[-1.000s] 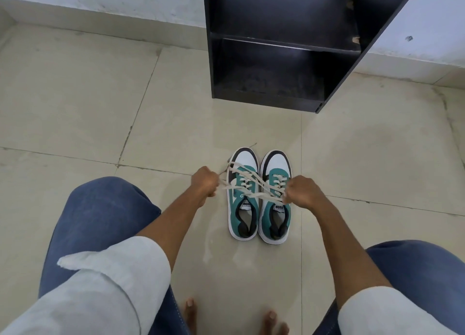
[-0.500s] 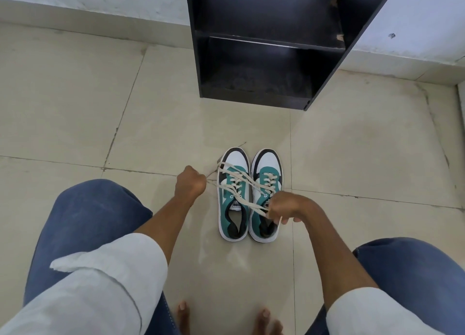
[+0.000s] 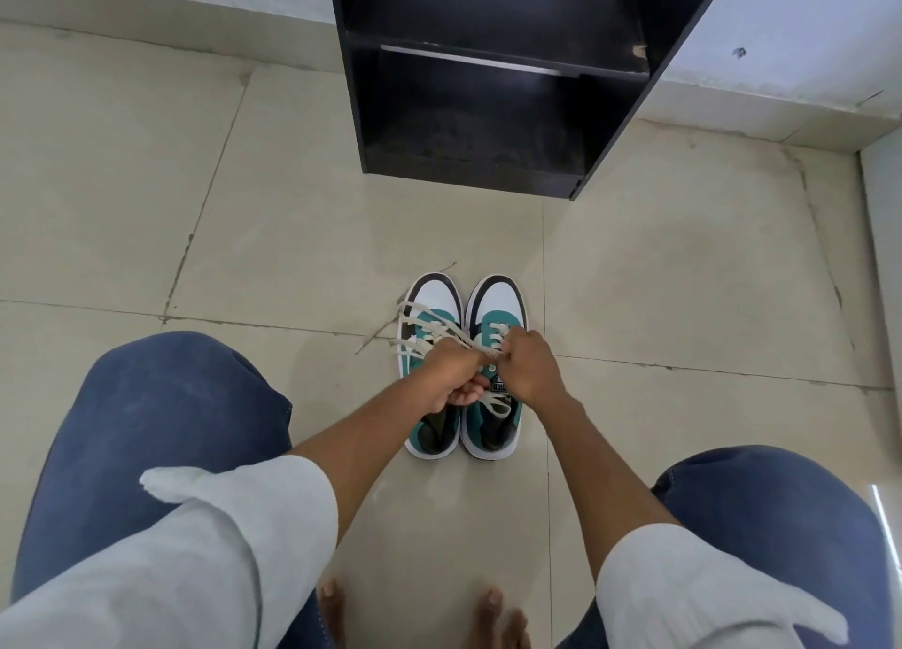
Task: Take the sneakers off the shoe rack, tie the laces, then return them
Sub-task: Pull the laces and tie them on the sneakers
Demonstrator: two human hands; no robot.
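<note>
Home interior, likely entryway or room corner. Beyond the hands [image 3: 493, 375]: low black wooden open-shelved shoe rack [image 3: 493, 111], chipped at its edges, standing against a white painted wall [image 3: 790, 28] with a pale skirting strip along the bottom. Under the hands: large glossy beige floor tiles [image 3: 273, 219] with dark, cracked grout lines and some staining. Teal-white-black lace-up sneakers [image 3: 493, 302] directly on those tiles. Nearer than the hands: bare toes [image 3: 493, 604] on tile, blue jeans knees [image 3: 161, 404] either side, squatting posture.
</note>
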